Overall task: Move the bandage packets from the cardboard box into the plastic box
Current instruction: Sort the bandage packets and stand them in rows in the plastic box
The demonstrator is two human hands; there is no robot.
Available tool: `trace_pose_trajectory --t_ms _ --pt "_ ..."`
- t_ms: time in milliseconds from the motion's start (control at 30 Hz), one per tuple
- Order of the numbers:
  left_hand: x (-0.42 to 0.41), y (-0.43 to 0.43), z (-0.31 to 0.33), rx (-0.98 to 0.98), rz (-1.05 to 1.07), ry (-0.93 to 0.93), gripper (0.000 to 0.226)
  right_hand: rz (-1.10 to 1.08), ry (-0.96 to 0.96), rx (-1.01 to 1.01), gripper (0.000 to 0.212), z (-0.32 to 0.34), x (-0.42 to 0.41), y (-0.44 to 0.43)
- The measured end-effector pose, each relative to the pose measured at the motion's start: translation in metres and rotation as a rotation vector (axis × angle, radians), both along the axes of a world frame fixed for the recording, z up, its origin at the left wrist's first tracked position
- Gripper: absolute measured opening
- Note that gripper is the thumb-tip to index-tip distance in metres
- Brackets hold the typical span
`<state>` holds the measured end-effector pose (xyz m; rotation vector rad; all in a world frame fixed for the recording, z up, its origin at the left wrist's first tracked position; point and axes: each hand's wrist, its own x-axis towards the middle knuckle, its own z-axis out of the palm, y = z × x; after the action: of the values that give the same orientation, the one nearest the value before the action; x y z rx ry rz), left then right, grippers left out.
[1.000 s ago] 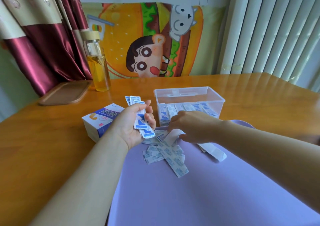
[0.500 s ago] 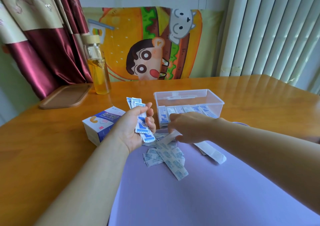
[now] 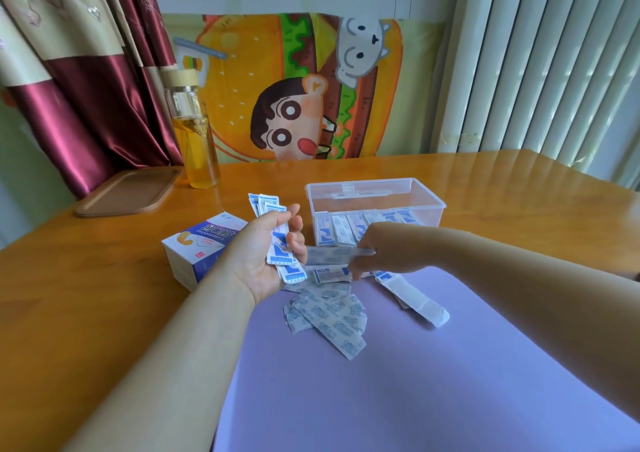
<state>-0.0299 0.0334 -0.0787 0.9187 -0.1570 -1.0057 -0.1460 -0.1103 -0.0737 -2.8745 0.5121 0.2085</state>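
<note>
My left hand (image 3: 263, 254) grips a fanned stack of blue-and-white bandage packets (image 3: 273, 230) just right of the white and blue cardboard box (image 3: 201, 247). My right hand (image 3: 377, 250) pinches one bandage packet (image 3: 332, 256) and holds it level, its end toward my left hand. Several loose packets (image 3: 329, 316) lie in a pile on the purple mat (image 3: 398, 382) below both hands. The clear plastic box (image 3: 374, 202) stands behind my right hand with a row of packets (image 3: 343, 231) standing inside it.
A larger white bandage strip (image 3: 412, 295) lies on the mat under my right forearm. A glass bottle of yellow liquid (image 3: 194, 140) and a brown tray (image 3: 128, 192) stand at the back left of the wooden table (image 3: 69, 295). Curtains and a cartoon cloth hang behind.
My right hand has lifted one packet off the pile and carried it left toward the stack in my left hand. The left hand has stayed where it was.
</note>
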Motion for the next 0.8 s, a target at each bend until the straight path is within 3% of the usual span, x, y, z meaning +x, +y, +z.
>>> trace_pose_trajectory --t_ms 100,167,233,333,400,533,733,800 --pt "0.002 -0.001 0.000 -0.012 0.034 0.021 0.019 -0.014 0.101 0.334 0.032 0.014 -0.007 0.010" --pt "0.002 0.000 0.000 -0.025 0.051 0.038 0.018 -0.017 0.204 0.443 0.040 0.014 -0.009 0.018" --pt "0.002 0.000 0.000 -0.043 0.073 0.066 0.016 -0.018 0.235 0.308 0.047 0.011 -0.006 0.021" --pt "0.002 -0.001 0.001 -0.079 0.127 0.087 0.014 -0.039 0.002 -0.014 0.042 0.008 0.003 0.009" --pt "0.000 -0.002 0.001 -0.077 0.166 0.086 0.010 -0.042 -0.104 -0.068 0.028 0.004 0.005 0.002" --pt "0.000 -0.002 0.002 -0.050 0.167 0.099 0.010 0.023 0.105 -0.148 0.041 -0.008 0.006 0.005" --pt "0.002 -0.003 0.001 -0.051 0.067 0.079 0.013 0.008 0.062 -0.151 0.039 -0.011 0.007 0.001" --pt "0.002 -0.002 0.002 -0.095 0.084 0.088 0.023 0.013 0.052 -0.182 0.036 -0.011 0.005 0.002"
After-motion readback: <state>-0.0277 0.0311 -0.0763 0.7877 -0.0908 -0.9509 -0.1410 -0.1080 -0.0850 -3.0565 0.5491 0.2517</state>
